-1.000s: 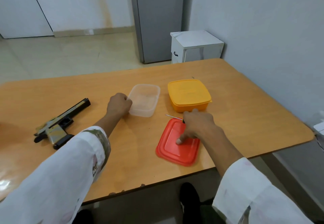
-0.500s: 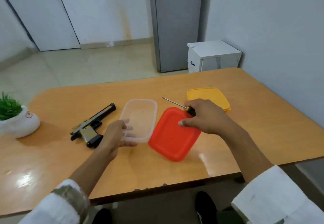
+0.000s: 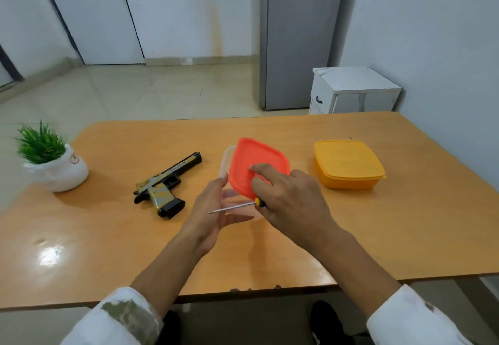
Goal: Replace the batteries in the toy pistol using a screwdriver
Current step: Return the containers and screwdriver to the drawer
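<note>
The toy pistol, black with a tan camouflage grip, lies on the wooden table left of centre. My right hand holds a screwdriver with a thin metal shaft pointing left, and its fingers also press a red lid onto a clear plastic box. My left hand is at the near left side of the clear box, fingers spread against it. The lid sits tilted over the box.
A closed yellow container stands to the right. A small green plant in a white pot sits at the table's left edge. Behind the table are a white cabinet and a grey fridge.
The red lid has moved from the table onto the clear box under my right hand. The screwdriver shaft now points left. My left hand stays at the box.
</note>
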